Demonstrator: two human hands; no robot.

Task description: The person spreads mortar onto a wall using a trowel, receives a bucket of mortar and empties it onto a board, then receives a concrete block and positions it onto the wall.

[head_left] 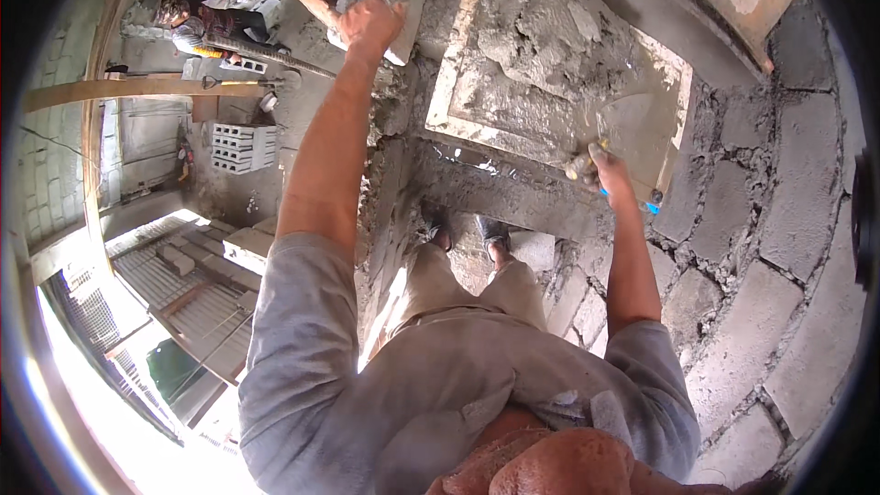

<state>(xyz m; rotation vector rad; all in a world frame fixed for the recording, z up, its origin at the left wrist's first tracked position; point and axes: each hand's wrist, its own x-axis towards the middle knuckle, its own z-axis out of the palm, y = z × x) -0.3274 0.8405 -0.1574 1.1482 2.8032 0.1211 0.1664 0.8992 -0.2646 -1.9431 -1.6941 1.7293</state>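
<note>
My left hand [371,23] reaches far forward, its fingers closed over the edge of a grey hollow concrete block [410,0]. The block is beside a wooden board. To the right, my right hand [610,172] is closed round the handle of a trowel [637,124], with bits of blue at the grip. Its blade is smeared grey and hard to tell from the mortar around it. A heap of wet mortar [550,41] lies on a pale, square-edged mortar board [495,136] in front of me, left of the blade.
A block wall [761,192] with rough mortar joints rises on the right. At the far left, another person [215,27] bends low near a block. Stacked hollow blocks [243,148] stand below a wooden beam [147,92]. Corrugated roofing [174,280] lies at lower left.
</note>
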